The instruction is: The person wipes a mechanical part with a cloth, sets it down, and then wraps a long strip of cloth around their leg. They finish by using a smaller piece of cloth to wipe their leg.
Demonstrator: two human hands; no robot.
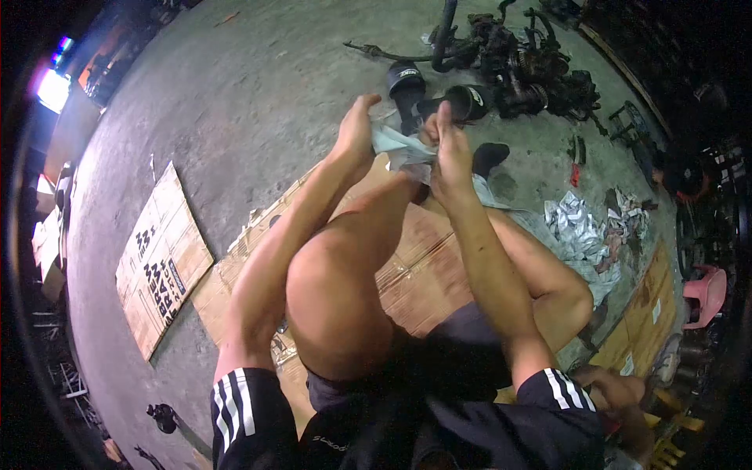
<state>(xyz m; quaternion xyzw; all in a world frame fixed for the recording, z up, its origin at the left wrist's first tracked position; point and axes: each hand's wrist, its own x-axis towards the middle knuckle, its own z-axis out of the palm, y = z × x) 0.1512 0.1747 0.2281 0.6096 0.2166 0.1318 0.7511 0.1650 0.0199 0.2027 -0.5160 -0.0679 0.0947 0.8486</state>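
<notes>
A white rag (403, 146) stretches between my two hands over the shins, in the upper middle of the head view. My left hand (356, 133) grips its left end, thumb side up and the other fingers partly behind the cloth. At the right end, my right hand (452, 157) is closed on the rag with the thumb pointing up. Just beyond the hands are two black slides, one slide (405, 77) to the left and another slide (472, 102) to the right. Flattened cardboard (423, 274) lies under my bent legs.
A greasy heap of engine parts (525, 66) sits on the concrete floor ahead. Crumpled paper (580, 223) lies to the right, near a red-handled tool (576, 174). A printed cardboard sheet (164, 266) is at left. A pink stool (706, 298) stands at the right edge.
</notes>
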